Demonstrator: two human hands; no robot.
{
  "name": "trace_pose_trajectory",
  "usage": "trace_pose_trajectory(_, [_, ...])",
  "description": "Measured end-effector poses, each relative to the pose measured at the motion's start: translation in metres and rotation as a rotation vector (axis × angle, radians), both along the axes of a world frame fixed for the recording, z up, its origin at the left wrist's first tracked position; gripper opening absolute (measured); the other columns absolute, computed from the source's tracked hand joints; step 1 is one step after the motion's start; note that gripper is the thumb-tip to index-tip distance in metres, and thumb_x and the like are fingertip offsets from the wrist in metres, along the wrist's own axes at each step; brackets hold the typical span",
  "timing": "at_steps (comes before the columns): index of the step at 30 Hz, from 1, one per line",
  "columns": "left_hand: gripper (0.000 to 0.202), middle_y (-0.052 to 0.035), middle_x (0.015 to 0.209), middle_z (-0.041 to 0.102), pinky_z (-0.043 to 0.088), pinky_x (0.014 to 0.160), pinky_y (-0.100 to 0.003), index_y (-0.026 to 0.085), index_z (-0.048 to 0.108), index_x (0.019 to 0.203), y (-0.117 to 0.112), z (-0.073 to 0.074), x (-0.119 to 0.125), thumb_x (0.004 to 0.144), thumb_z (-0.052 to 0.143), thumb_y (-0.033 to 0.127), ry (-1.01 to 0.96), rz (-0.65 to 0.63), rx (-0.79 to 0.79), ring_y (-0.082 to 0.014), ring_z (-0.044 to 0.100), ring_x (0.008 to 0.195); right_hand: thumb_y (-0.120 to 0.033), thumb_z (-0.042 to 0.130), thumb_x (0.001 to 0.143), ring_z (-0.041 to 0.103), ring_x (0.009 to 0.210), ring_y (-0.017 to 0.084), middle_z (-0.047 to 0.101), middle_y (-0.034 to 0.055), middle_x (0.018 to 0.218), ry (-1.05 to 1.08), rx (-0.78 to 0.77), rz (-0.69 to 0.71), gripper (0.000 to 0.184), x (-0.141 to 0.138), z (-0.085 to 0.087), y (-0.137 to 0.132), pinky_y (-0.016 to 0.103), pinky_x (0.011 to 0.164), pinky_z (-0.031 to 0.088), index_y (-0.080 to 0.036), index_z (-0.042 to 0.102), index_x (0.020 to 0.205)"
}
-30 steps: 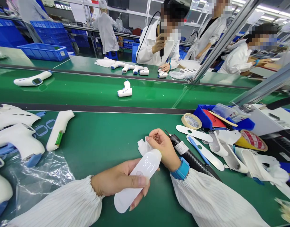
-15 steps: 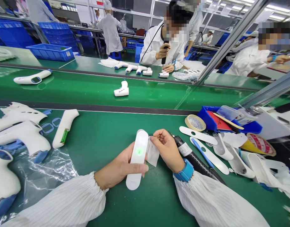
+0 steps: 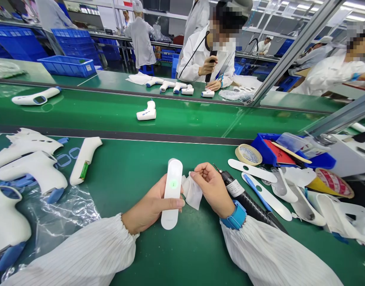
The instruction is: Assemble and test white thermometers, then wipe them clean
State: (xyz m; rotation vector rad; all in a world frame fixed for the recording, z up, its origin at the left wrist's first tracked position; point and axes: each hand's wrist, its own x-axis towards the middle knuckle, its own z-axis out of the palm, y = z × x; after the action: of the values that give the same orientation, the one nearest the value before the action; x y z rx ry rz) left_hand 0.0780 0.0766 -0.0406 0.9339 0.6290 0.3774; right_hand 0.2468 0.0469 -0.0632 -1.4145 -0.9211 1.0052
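My left hand point(image 3: 154, 204) is closed around a white handheld thermometer point(image 3: 170, 218), its thumb across the front. The thermometer stands nearly upright, its long round-ended face towards me, with a small green light glowing in the upper half. Just right of it, my right hand point(image 3: 210, 186) pinches a thin white wipe point(image 3: 194, 194) between thumb and fingers. The wipe hangs down crumpled, its left edge close to the thermometer; whether they touch, I cannot tell. Beside my right wrist lies a black electric screwdriver point(image 3: 240, 194) with a white label.
White gun-shaped thermometer shells point(image 3: 36, 171) and a clear plastic bag point(image 3: 66, 214) lie at left. At right are white cover strips point(image 3: 268, 198), a tape roll point(image 3: 248, 155) and a blue bin point(image 3: 261, 147). Beyond, a green conveyor point(image 3: 105, 113) carries thermometers; a co-worker point(image 3: 212, 59) sits across.
The thermometer in my left hand has tilted a little and now looks shorter. The wipe has spread slightly towards it. Thermometers on the conveyor have shifted left.
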Motion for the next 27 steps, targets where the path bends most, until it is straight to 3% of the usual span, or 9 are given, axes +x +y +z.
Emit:
trace_pose_trajectory(12, [0.033,0.0042,0.075,0.049,0.038,0.061,-0.025,0.02,0.042,0.093,0.001,-0.002,0.0,0.07,0.066,0.016,-0.029,0.018,-0.017,-0.0091,0.05,0.065,-0.032,0.066,0.069,0.045,0.057,0.01,0.048,-0.0042,0.063,-0.014,0.014,-0.002,0.021,-0.001,0.001,0.0,0.023,0.054,0.038,-0.019,0.05,0.074])
trace_pose_trajectory(27, [0.043,0.003,0.08,0.049,0.038,0.063,-0.026,0.02,0.041,0.104,0.0,-0.005,0.0,0.069,0.065,0.014,-0.057,0.022,-0.01,-0.0098,0.049,0.068,-0.025,0.059,0.077,0.05,0.063,0.011,0.053,-0.0017,0.069,-0.167,0.158,0.132,0.013,-0.008,0.009,-0.011,0.025,0.059,0.043,-0.019,0.057,0.088])
